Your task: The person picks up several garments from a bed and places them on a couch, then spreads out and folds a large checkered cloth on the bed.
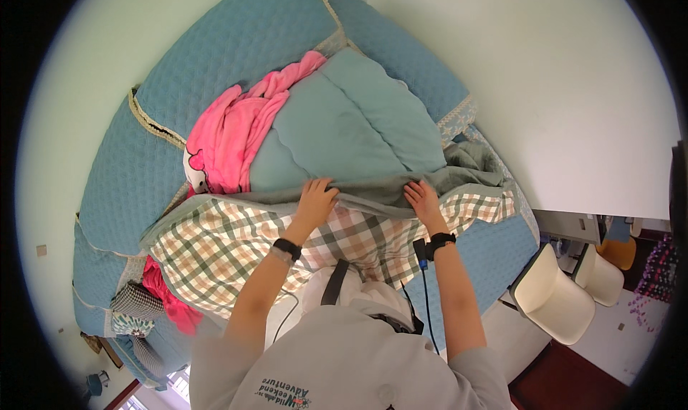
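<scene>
A plaid quilt with a plain grey-green reverse [365, 238] lies spread in front of me on a blue quilted sofa. My left hand [317, 200] rests on the quilt's folded grey-green edge, its fingers over the cloth. Farther right, my right hand [423, 199] touches the same edge, fingers bent; whether either hand pinches the fabric is unclear. Beyond the edge is a folded teal comforter [344, 125]. A bunched pink plush blanket [236, 136] with a cartoon print lies on the comforter's left side.
Blue sofa back cushions [231, 44] curve around the far side and left. Patterned throw pillows [137, 301] and a crumpled red cloth [169, 297] are at lower left. Cream chairs [556, 297] stand at right. A black cable [427, 302] hangs beside my right forearm.
</scene>
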Available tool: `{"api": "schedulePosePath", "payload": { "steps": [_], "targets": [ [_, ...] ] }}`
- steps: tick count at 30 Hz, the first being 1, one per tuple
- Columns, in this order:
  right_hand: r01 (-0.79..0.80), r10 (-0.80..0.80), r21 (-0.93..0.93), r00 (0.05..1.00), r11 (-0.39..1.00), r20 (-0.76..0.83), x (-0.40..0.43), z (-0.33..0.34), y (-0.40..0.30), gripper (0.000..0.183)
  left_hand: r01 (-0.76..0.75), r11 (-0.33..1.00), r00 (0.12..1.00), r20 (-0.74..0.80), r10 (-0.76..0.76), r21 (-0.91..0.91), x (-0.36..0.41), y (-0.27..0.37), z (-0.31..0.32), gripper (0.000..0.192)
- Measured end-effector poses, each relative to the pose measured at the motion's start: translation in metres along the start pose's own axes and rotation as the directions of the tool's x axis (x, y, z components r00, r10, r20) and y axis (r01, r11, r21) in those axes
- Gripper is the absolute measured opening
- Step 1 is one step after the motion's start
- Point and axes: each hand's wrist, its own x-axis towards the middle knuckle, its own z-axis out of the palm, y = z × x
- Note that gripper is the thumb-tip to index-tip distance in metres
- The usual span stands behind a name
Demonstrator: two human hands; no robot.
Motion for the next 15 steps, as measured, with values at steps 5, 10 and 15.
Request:
{"api": "schedulePosePath", "payload": {
  "steps": [5,10,15],
  "targets": [
    [0.186,0.129,-0.969,0.97,0.164,0.208,0.01,-0.007,-0.013,0.041,0.139,0.98,0.984,0.128,-0.122,-0.139,0.022,-0.016,0.016,0.015],
    [0.287,0.101,-0.872,0.958,-0.397,0.269,-0.017,-0.022,-0.014,0.051,0.26,0.956,0.955,0.185,-0.234,-0.135,0.019,-0.008,0.014,0.015],
    [0.186,0.01,-0.808,0.976,-0.559,0.218,-0.012,-0.057,-0.017,0.023,0.204,0.947,0.96,0.238,-0.145,-0.25,0.011,-0.001,0.002,0.02]
  ]
}}
